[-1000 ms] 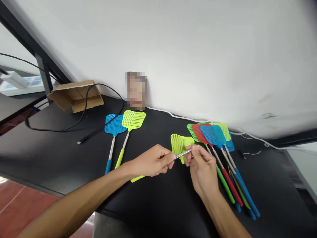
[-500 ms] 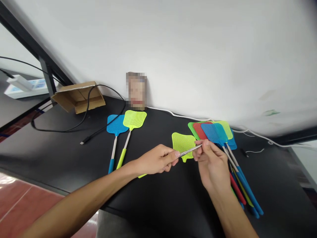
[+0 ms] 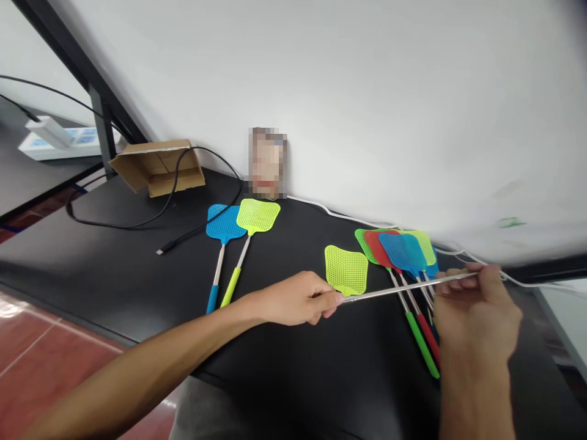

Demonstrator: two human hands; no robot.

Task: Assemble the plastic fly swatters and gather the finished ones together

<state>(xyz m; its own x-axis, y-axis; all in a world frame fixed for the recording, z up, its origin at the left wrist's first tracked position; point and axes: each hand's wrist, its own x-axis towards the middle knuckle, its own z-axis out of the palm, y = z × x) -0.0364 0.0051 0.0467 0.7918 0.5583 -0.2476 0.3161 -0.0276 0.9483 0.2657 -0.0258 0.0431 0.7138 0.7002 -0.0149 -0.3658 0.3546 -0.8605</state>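
A thin, silvery telescopic rod [image 3: 389,291] stretches between my hands, slanting slightly up to the right. My left hand [image 3: 305,299] is closed around its left end, hiding that end. At the far right end, my right hand [image 3: 479,302] pinches the rod between thumb and fingers. Just behind the rod, near my left hand, lies a yellow-green fly swatter head [image 3: 346,269] with no shaft visible on it. Overlapping fly swatters in green, red, blue and yellow [image 3: 406,252] lie beneath the rod's right half, partly covered by my right hand.
To the left lie a blue fly swatter [image 3: 224,223] and a yellow-green one [image 3: 258,216]. An open cardboard box [image 3: 177,177] and a black cable [image 3: 160,220] are farther left. A blurred upright object [image 3: 268,164] leans at the wall, and a white cord [image 3: 339,215] runs along it.
My right hand has moved right, and the rod between my hands is now much longer. My left hand keeps its grip. The view has shifted slightly.
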